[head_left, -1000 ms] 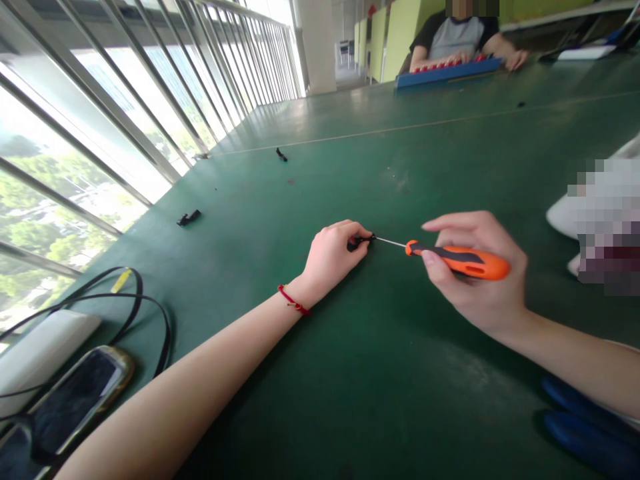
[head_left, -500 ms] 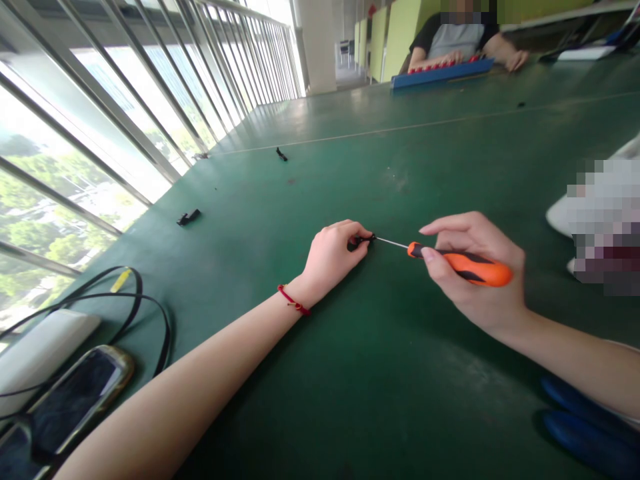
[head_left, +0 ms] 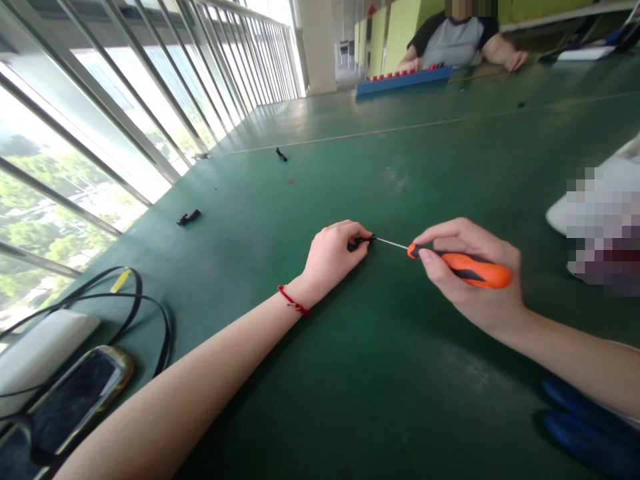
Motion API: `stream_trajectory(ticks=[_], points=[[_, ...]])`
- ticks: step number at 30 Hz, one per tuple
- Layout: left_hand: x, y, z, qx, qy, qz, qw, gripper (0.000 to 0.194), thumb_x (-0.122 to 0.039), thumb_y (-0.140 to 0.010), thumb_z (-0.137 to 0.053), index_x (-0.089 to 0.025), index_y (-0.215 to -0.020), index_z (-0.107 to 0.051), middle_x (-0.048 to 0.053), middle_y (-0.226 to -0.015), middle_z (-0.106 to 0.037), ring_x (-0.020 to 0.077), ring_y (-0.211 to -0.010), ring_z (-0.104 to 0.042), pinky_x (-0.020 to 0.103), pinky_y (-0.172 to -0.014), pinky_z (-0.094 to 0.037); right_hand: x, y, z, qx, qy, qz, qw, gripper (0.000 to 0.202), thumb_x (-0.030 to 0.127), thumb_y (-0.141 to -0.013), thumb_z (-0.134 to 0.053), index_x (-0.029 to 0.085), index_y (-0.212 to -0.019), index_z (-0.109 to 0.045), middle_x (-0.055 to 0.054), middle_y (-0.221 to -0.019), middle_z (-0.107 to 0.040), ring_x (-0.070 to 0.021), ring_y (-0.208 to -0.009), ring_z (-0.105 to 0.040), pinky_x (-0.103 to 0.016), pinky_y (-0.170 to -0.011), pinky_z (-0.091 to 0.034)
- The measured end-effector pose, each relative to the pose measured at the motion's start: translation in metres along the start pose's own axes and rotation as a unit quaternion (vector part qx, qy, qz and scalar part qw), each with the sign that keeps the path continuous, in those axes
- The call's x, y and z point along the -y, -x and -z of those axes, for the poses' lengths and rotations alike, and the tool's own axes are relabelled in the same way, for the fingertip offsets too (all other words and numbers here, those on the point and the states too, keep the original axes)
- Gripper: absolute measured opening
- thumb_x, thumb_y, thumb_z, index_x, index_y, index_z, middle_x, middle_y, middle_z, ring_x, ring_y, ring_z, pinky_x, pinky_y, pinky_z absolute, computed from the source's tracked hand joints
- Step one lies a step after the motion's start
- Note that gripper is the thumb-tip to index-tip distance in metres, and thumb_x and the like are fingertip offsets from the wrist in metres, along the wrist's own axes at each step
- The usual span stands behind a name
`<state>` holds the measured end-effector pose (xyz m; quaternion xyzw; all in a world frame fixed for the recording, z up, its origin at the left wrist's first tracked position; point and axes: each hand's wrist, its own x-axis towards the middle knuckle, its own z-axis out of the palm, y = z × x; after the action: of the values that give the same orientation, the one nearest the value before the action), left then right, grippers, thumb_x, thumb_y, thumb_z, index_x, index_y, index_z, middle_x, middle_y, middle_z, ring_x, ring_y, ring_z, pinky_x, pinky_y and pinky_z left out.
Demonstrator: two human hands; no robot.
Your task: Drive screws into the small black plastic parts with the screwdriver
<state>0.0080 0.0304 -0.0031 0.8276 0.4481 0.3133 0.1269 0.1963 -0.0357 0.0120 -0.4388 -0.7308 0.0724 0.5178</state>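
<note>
Green tabletop (head_left: 325, 400) spreads beneath your hands. Your right hand (head_left: 483, 303) is curled around the orange-and-black screwdriver (head_left: 483, 272), thumb and index finger closed at the handle's front, the thin shaft pointing left. Your left hand (head_left: 333, 253) rests on the surface, thumb and fingers pinched on a small black part (head_left: 364, 240) at the shaft's far end; whether the tip is seated, I cannot tell. Beyond lie a loose black piece (head_left: 189, 217) and a slimmer one (head_left: 281, 155).

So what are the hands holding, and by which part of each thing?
The right hand holds a screwdriver by its orange-and-black handle; the left hand pinches a small black piece near its end at the screwdriver's tip.
</note>
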Motion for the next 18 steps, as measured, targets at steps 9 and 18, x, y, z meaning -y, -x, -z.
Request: stream_trajectory(ticks=[9, 18], points=[[-0.0015, 0.0007, 0.0003, 0.004, 0.003, 0.0, 1.0, 0.016, -0.016, -0.077, -0.056, -0.019, -0.086, -0.068, 0.0, -0.087, -0.07, 0.013, -0.075, -0.061, 0.023, -0.068, -0.049, -0.0087, -0.0033, -0.0039, -0.095, -0.09, 0.049, 0.99, 0.049, 0.012, -0.064, -0.07, 0.024, -0.109, -0.054, 0.0, -0.083, -0.052, -0.0145, -0.067, -0.054, -0.031, -0.058, -0.046], [-0.0007, 0.0004, 0.0008, 0.003, -0.001, 0.001, 1.0, 0.016, -0.016, -0.078, -0.056, -0.019, -0.087, -0.068, 0.0, -0.088, -0.07, 0.0129, -0.075, -0.062, 0.024, -0.069, -0.049, 0.0001, 0.0017, -0.0002, 0.005, -0.011, 0.01, 1.0, 0.012, 0.019, -0.075, -0.062, 0.024, -0.086, -0.059, 0.005, -0.057, -0.056, -0.0125, -0.05, -0.052, -0.03, -0.053, -0.041]])
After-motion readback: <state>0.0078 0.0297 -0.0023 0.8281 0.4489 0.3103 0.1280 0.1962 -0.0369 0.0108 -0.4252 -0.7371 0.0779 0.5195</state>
